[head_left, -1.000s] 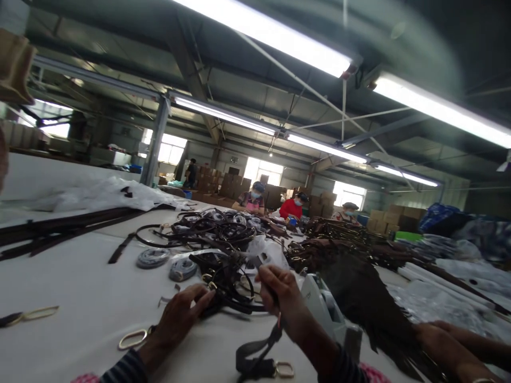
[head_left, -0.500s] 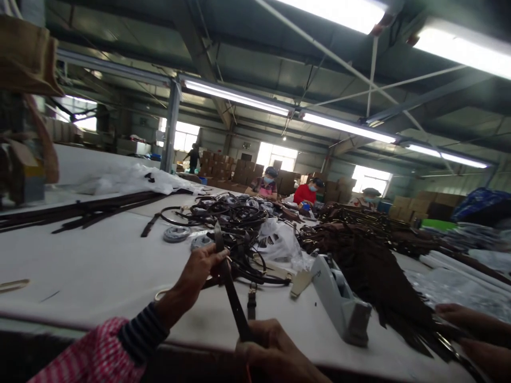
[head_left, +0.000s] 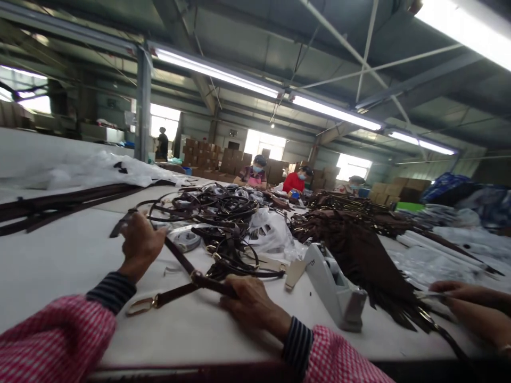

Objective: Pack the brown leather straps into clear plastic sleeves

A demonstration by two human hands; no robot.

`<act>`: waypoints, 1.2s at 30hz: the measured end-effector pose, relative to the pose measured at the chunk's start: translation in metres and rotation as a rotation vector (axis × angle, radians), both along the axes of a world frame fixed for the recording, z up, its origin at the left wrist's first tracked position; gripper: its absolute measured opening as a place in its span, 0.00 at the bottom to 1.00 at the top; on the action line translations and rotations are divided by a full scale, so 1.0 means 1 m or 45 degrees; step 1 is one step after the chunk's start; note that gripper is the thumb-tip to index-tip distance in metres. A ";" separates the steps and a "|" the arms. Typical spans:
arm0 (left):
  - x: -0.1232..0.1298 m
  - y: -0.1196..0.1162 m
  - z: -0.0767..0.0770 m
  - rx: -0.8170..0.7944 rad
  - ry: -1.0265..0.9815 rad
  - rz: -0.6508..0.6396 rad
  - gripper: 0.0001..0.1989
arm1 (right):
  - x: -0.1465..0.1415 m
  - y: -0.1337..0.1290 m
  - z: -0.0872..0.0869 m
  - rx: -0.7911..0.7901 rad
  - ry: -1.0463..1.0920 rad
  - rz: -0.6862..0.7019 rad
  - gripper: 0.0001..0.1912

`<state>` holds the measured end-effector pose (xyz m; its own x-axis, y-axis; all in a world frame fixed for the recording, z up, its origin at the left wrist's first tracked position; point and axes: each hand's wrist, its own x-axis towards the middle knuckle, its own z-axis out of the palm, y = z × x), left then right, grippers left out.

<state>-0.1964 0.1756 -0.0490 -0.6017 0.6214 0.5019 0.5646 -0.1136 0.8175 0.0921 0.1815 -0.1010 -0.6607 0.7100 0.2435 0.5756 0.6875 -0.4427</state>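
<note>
A dark brown strap (head_left: 181,259) with metal fittings stretches between my two hands over the white table (head_left: 175,335). My left hand (head_left: 139,242) is closed around its upper part, at the left of the strap pile. Lower and further right, my right hand (head_left: 251,300) grips the other part of the strap. Between the hands, a short branch with a gold-coloured buckle (head_left: 141,305) points left just above or on the tabletop. Behind lies a tangled pile of dark straps (head_left: 215,205), with a coiled grey item (head_left: 187,239) at its near left side.
A grey tape dispenser (head_left: 333,287) stands right of my right hand, beside brown fringed pieces (head_left: 367,260). Another person's hands (head_left: 471,303) work at the right edge. Long dark straps (head_left: 72,199) and clear plastic (head_left: 96,170) lie left. Several people are further back.
My left hand has moved left and my right hand has come further over the table. The strap now runs lower and more level, showing its buckled branch. The view has shifted.
</note>
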 end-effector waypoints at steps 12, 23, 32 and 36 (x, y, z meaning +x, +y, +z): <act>0.069 0.005 -0.062 -0.607 0.723 -0.696 0.21 | -0.004 0.073 0.050 -0.818 0.456 0.302 0.20; 0.075 -0.001 -0.056 -0.636 0.770 -0.764 0.18 | -0.173 0.161 0.055 0.353 -0.061 0.002 0.10; 0.072 0.004 -0.065 -0.617 0.815 -0.736 0.25 | -0.157 0.184 0.069 0.344 0.395 -0.197 0.09; 0.072 0.006 -0.070 -0.573 0.781 -0.722 0.24 | -0.137 0.165 0.143 0.435 0.770 -0.113 0.12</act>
